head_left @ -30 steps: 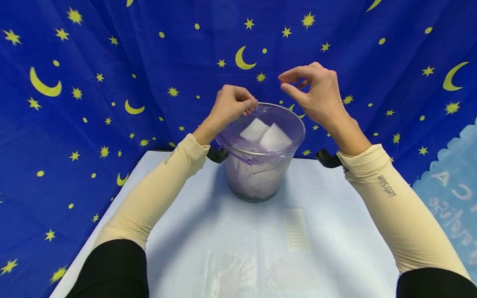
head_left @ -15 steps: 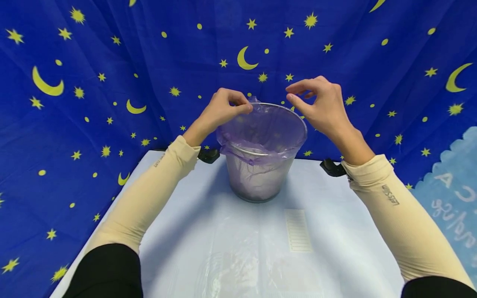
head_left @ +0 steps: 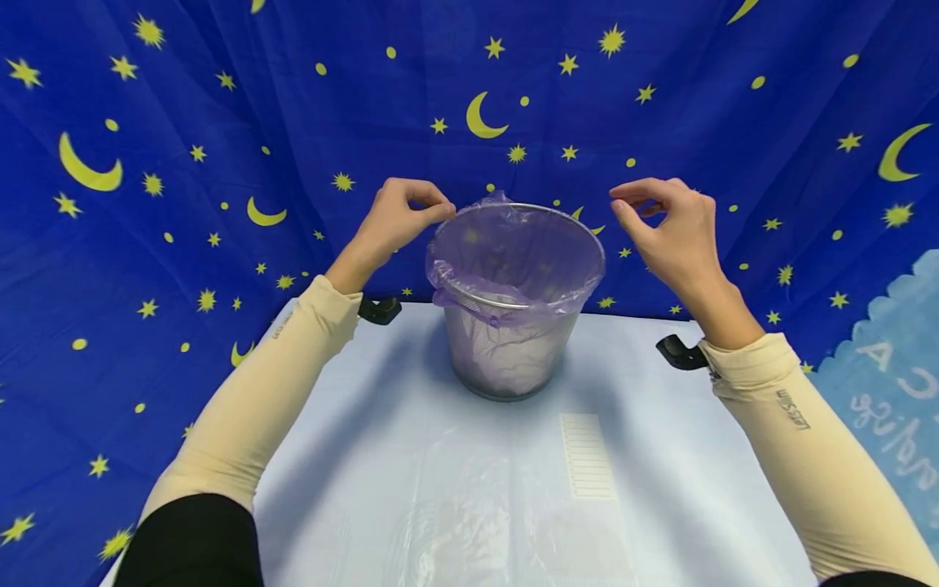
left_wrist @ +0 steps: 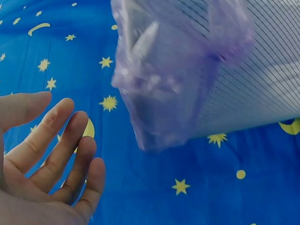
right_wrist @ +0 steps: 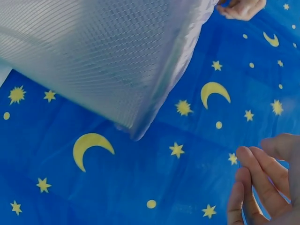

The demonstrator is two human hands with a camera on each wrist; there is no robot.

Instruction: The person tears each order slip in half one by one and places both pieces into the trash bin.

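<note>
A mesh waste bin (head_left: 513,350) stands upright at the far edge of the table, lined with a thin purple bin bag (head_left: 469,281) folded over its rim. Whitish contents show faintly through the lower mesh. Just left of the rim is my left hand (head_left: 398,216), fingers loosely bent and holding nothing; in the left wrist view, a gap separates its fingers (left_wrist: 61,136) from the bag. To the right of the bin hovers my right hand (head_left: 671,232), also with nothing in it, its fingers (right_wrist: 251,173) relaxed and apart from the bin.
The white table (head_left: 411,481) carries a clear plastic sheet and a pale lined label (head_left: 588,456) in front of the bin. Behind hangs a blue curtain (head_left: 411,90) with yellow moons and stars. A light-blue panel (head_left: 888,383) is at the right.
Two white square pieces seen in the bin's mouth a second ago have dropped out of sight inside. My left hand has moved left off the rim, and my right hand right and lower.
</note>
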